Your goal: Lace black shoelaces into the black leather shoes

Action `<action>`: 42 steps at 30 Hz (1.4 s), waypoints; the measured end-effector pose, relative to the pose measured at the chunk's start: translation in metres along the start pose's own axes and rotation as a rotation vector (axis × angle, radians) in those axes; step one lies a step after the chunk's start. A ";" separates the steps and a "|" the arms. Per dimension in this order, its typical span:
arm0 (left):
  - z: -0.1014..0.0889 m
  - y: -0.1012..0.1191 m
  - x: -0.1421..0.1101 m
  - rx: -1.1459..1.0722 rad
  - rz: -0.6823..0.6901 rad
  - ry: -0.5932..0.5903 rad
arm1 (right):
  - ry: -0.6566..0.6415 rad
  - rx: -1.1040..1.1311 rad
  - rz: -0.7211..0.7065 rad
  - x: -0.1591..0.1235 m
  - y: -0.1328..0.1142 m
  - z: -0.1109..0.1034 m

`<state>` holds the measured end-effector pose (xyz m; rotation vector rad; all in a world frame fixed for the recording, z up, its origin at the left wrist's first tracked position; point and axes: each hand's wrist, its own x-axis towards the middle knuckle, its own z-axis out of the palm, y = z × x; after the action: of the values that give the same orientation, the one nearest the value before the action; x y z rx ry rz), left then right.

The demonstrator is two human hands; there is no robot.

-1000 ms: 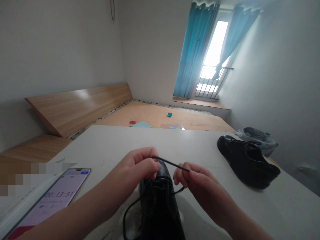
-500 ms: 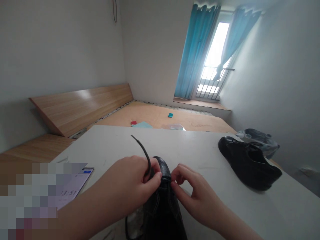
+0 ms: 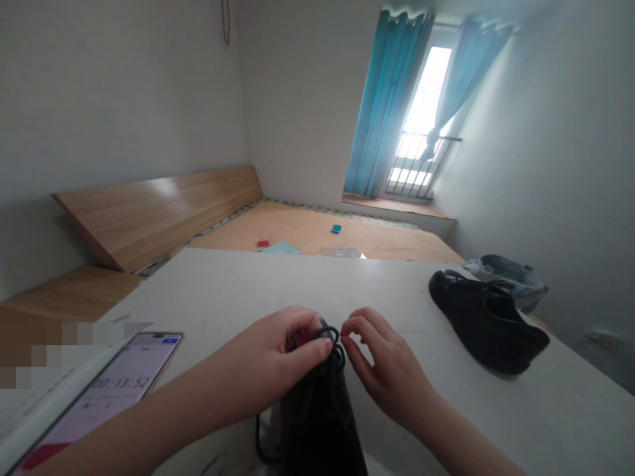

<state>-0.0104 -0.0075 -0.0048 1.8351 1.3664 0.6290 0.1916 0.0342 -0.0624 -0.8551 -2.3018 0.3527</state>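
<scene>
A black leather lace-up shoe [image 3: 317,416] stands on the white table [image 3: 208,291] between my hands, toe towards me. My left hand [image 3: 290,347] pinches its black lace [image 3: 335,347] at the top of the shoe, and a small loop stands up beside my fingertips. My right hand [image 3: 380,350] is next to that loop, with its fingers curled and apart and its thumb low. A slack length of lace [image 3: 258,436] hangs down the shoe's left side. The knot itself is partly hidden by my left fingers.
A second black shoe [image 3: 486,320] lies on its side at the table's right. Beyond it is a grey plastic bag [image 3: 506,274]. A phone [image 3: 119,377] showing a timer lies at the left, beside a white sheet. The table's far edge drops to a wooden floor.
The lace end that stood up from my left hand is now drawn into a loop at the shoe top. My right hand has moved up beside it, and the phone shows again.
</scene>
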 end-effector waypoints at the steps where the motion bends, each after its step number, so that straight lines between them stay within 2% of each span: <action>1: -0.001 0.001 0.001 -0.098 -0.013 -0.004 | -0.019 0.070 0.023 0.000 0.001 0.000; 4: -0.004 0.004 0.000 -0.347 0.023 0.019 | -0.090 0.299 0.103 -0.001 0.000 -0.001; 7: -0.010 0.010 -0.007 -0.561 0.101 0.091 | -0.141 0.478 0.136 -0.001 -0.003 0.000; 10: -0.018 0.015 -0.016 -0.671 0.173 0.170 | -0.161 0.575 0.177 0.000 -0.005 0.000; 12: -0.023 0.017 -0.023 -0.678 0.224 0.239 | -0.171 0.706 0.251 0.002 -0.007 -0.002; 16: -0.024 0.017 -0.033 -0.592 0.311 0.397 | -0.150 1.203 0.431 0.005 -0.007 -0.006; 19: -0.021 0.020 -0.035 -0.508 0.339 0.396 | -0.162 1.502 0.482 0.005 -0.005 -0.007; 21: -0.019 0.024 -0.034 -0.413 0.330 0.375 | -0.172 1.587 0.518 0.004 -0.004 -0.008; 26: -0.017 0.026 -0.024 -0.212 0.256 0.345 | -0.036 1.616 0.539 0.007 -0.003 -0.018; 29: -0.016 0.018 -0.015 -0.145 0.154 0.242 | 0.190 1.529 0.594 0.012 0.002 -0.024; 32: -0.014 0.007 -0.006 0.013 0.060 0.154 | 0.465 1.151 0.595 0.013 0.009 -0.027; 34: -0.011 0.001 -0.002 0.140 0.024 0.123 | 0.602 0.777 0.493 0.010 0.011 -0.029; 36: -0.009 -0.004 0.002 0.235 0.014 0.078 | 0.678 0.380 0.321 0.005 0.011 -0.032; 38: -0.005 -0.009 0.004 0.290 0.009 0.017 | 0.670 0.147 0.152 0.001 0.008 -0.036; 39: -0.004 -0.012 0.005 0.304 0.004 -0.008 | 0.623 0.148 0.098 -0.001 0.007 -0.037; 40: -0.002 -0.014 0.005 0.311 0.002 -0.025 | 0.540 0.227 0.068 -0.003 0.005 -0.038; 42: 0.000 -0.016 0.006 0.303 0.011 -0.040 | 0.267 0.518 0.066 -0.005 0.002 -0.036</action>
<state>-0.0179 0.0011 -0.0181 2.0808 1.4897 0.4040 0.2195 0.0336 -0.0384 -0.6650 -1.8155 0.7736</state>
